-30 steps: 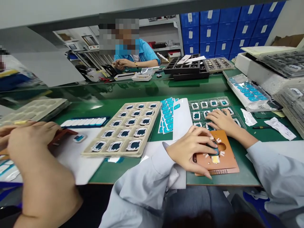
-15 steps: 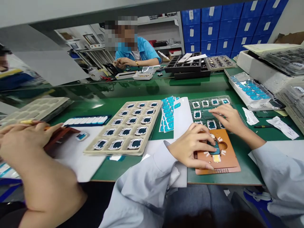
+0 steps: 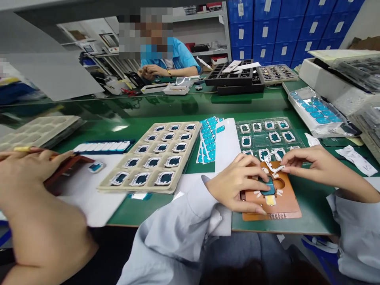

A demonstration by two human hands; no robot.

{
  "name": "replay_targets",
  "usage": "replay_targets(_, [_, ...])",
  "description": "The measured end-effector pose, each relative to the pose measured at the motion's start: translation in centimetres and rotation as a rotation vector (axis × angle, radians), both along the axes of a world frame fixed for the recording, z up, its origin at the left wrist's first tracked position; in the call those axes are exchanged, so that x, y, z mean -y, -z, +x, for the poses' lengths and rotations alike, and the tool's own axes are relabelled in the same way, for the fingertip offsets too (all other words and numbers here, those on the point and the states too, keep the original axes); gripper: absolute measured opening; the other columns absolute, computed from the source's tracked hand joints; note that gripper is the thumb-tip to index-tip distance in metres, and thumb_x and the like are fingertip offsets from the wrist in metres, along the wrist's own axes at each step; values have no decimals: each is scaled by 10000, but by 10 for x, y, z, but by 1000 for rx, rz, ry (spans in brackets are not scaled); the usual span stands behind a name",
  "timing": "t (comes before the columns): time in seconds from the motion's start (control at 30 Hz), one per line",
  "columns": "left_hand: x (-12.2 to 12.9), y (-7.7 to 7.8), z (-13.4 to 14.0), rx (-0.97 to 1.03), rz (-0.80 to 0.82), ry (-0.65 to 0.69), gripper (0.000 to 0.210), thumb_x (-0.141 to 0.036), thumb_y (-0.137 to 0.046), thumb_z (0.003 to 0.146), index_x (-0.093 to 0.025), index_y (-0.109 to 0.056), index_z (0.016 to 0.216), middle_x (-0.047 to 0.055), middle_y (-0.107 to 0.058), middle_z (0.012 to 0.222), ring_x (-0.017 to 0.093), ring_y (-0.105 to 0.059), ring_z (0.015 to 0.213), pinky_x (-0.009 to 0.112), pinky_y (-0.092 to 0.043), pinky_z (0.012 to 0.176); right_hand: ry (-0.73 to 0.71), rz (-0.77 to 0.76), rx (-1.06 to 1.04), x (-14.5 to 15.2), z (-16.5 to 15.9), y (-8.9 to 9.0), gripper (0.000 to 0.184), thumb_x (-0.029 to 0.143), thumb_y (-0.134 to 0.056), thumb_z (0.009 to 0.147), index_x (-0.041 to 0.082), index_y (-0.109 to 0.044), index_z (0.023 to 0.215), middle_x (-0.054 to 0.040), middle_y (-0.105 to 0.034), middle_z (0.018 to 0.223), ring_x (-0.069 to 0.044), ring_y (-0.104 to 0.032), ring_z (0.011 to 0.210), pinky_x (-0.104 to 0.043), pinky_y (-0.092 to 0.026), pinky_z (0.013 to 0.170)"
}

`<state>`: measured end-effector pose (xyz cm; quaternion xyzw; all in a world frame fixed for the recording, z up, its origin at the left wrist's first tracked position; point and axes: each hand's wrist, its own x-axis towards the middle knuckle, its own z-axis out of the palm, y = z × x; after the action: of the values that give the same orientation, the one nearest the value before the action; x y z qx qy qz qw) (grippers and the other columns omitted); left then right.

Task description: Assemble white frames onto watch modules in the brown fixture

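My left hand [image 3: 237, 184] lies over the left side of an orange jig [image 3: 285, 206] at the table's front edge. Its fingers curl on the jig beside a dark teal part [image 3: 269, 190] seated in it. My right hand [image 3: 308, 166] pinches a small white-framed part [image 3: 271, 166] just above the jig's far edge. Behind the jig lies a clear tray [image 3: 258, 138] holding several of the same framed parts.
A beige tray [image 3: 190, 154] of framed parts sits centre-left, beside blue sticker sheets [image 3: 209, 142] and a white backing strip [image 3: 227, 146]. A co-worker's hand [image 3: 26, 174] works on another orange jig [image 3: 68, 168] at left. Across the table sits a person in blue [image 3: 178, 59]. Stacked trays [image 3: 314, 111] line the right.
My right hand left the clear tray and came back toward the jig with a white-framed part pinched in it. My left hand stayed on the jig.
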<state>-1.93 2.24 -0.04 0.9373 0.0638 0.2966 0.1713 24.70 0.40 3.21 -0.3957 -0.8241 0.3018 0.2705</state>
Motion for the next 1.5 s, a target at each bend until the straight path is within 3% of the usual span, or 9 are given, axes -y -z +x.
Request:
replay_targets(0.2, [2, -3, -1, -84, -48, -35, 425, -581, -710, 795, -249, -746, 1059, 73, -742, 1083, 266, -546, 1062, 443, -396, 944, -63, 65, 23, -5, 5, 7, 296, 446, -588, 959, 208, -671, 805, -15, -609, 702, -136, -537, 593, -262, -410, 523])
replay_targets(0.3, [2, -3, -1, -129, -64, -53, 420, -573, -728, 777, -265, -749, 1061, 72, -743, 1083, 273, -546, 1070, 449, -398, 949, -34, 137, -1, -9, 5, 12, 312, 502, -636, 923, 215, -662, 805, -40, -585, 795, -171, -560, 722, -279, -445, 589])
replay_targets(0.43, [3, -2, 0, -124, -35, -55, 416, -572, -724, 782, -255, -747, 1051, 62, -743, 1061, 256, -548, 1059, 429, -394, 940, 104, 142, -85, -12, 7, 15, 399, 546, -765, 805, 225, -608, 982, -70, -603, 1015, -148, -544, 688, -251, -440, 501])
replay_targets(0.57, [5, -2, 1, -71, 31, -57, 429, -600, -660, 830, -222, -743, 1014, 64, -746, 984, 240, -565, 1016, 413, -394, 892, 36, 174, -5, -15, 10, 16, 347, 540, -727, 840, 226, -681, 981, -104, -630, 1277, -214, -655, 893, -255, -454, 496])
replay_targets(0.77, [10, -2, 5, 88, 208, -203, 345, -534, -673, 846, -191, -713, 861, 26, -742, 808, 204, -584, 869, 370, -398, 772, -15, 333, 27, -10, 5, 14, 261, 463, -717, 881, 220, -729, 973, -75, -738, 1078, -255, -687, 982, -400, -541, 843])
replay_targets(0.9, [10, -5, 4, 158, 284, -422, 493, -656, -716, 747, -183, -704, 884, 47, -737, 809, 202, -556, 792, 356, -384, 703, -111, 431, 14, 5, -6, 9, 199, 368, -751, 873, 215, -727, 998, -74, -737, 1089, -223, -649, 875, -388, -536, 757])
replay_targets(1.03, [11, -8, 2, 74, 256, -446, 704, -787, -684, 664, -168, -708, 999, 80, -740, 920, 230, -560, 849, 376, -379, 731, -173, 473, 30, 14, -14, 10, 172, 315, -730, 886, 211, -726, 1023, -87, -730, 1122, -209, -600, 797, -387, -533, 698])
replay_targets(1.3, [14, -7, 3, -23, 201, -461, 506, -642, -708, 742, -182, -724, 953, 65, -735, 928, 240, -573, 908, 385, -345, 744, -160, 540, 96, 18, -19, 17, 189, 368, -697, 917, 200, -749, 988, -104, -734, 1098, -235, -644, 852, -398, -569, 717])
replay_targets(1.5, [14, -9, 2, -27, 220, -444, 519, -652, -701, 750, -178, -730, 959, 61, -742, 921, 234, -574, 898, 374, -330, 719, -137, 517, 130, 21, -19, 13, 264, 404, -692, 916, 199, -749, 1071, -107, -735, 1099, -253, -647, 910, -430, -590, 770])
